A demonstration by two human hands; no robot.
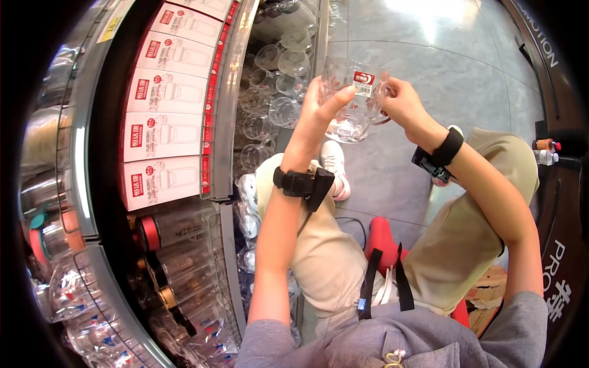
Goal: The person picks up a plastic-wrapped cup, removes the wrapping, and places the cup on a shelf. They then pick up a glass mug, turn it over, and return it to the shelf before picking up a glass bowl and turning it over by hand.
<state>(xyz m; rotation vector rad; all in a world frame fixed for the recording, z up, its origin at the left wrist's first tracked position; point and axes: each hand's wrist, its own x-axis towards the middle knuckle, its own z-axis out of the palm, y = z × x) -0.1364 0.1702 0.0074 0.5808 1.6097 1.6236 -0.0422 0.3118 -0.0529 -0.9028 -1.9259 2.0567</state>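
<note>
Grasped clear mug (353,111) with left hand (323,105) around side, right hand (405,105) at handle (381,121). Seemed slippery, fragile, best held there.

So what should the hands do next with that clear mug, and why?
Perhaps move the clear mug left toward the clear cups: the left hand and right hand both hold it above the floor, and the similar-looking cups sit close by.

A person wears a grey top (423,334) at five o'clock, beige trousers (334,264), white-and-pink shoes (332,161) and black wrist straps (450,147).
</note>
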